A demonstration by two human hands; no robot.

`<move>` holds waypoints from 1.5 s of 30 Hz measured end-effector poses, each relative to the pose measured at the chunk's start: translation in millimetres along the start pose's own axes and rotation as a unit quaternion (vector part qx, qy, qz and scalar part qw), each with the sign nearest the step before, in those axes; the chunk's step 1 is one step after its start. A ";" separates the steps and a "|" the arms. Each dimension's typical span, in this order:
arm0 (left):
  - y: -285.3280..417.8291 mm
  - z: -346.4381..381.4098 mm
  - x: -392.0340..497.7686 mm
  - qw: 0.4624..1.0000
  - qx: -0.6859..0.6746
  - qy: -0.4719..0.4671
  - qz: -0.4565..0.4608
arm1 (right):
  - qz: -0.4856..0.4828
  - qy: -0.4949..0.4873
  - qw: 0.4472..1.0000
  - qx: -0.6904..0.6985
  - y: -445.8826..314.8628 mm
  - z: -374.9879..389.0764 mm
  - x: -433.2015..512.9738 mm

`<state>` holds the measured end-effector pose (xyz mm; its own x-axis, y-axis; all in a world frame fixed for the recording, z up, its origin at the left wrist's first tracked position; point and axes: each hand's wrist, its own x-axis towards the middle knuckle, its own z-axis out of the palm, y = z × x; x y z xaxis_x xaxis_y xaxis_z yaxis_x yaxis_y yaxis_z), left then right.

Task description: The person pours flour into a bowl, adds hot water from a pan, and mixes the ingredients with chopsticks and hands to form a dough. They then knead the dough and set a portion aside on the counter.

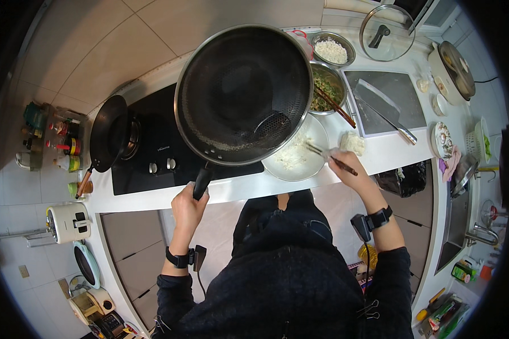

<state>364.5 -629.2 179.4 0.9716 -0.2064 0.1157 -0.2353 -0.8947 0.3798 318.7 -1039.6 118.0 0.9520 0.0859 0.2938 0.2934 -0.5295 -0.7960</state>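
My left hand (185,207) grips the black handle of a large frying pan (241,89). The pan is raised and tilted, its dark honeycomb-textured inside facing me. It partly covers a wide metal bowl (318,169) holding a white, crumbly flour-like mixture (292,156). In my right hand (348,169) is a fork (316,148) with a brown handle, its tines over this mixture. A white doughy lump (352,143) lies on the counter beside the bowl, close to my right hand.
A black gas hob (140,182) bears a wok (108,133). Chopsticks (337,108) rest in a bowl of chopped green filling (322,95). A cleaver (386,112) lies on the grey cutting board (411,91). Farther back stand a bowl of white pieces (331,51) and a glass lid (367,19).
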 end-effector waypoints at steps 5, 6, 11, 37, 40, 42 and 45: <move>-2.7 -0.2 1.5 1.000 0.009 0.008 0.017 | 0.054 -0.052 0.994 0.081 8.4 38.4 7.6; -3.0 -0.2 1.7 1.000 0.006 0.009 0.020 | 0.017 -0.051 0.997 0.058 6.9 39.4 2.2; -2.7 0.4 -0.4 0.999 0.013 0.020 0.040 | 0.042 -0.100 0.994 0.002 3.3 13.5 -18.3; -2.1 4.7 -0.2 0.994 -0.063 -0.046 -0.075 | 0.150 -0.053 0.986 -0.040 -21.4 7.7 2.8; -7.1 11.8 0.2 0.988 -0.101 -0.065 -0.101 | -0.004 -0.011 1.000 -0.019 -16.2 13.7 9.1; -12.6 16.6 1.1 0.982 -0.129 -0.068 -0.124 | -0.016 -0.119 0.990 0.073 -13.1 19.0 7.3; -25.1 20.6 1.0 0.972 -0.153 -0.070 -0.162 | 0.107 -0.213 0.971 0.005 -10.3 21.7 -4.6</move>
<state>371.9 -615.1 151.1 0.9849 -0.0045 -0.1730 0.1076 -0.7667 0.6329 313.2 -1016.2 113.3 0.9404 0.3172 -0.1229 0.0838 -0.5660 -0.8201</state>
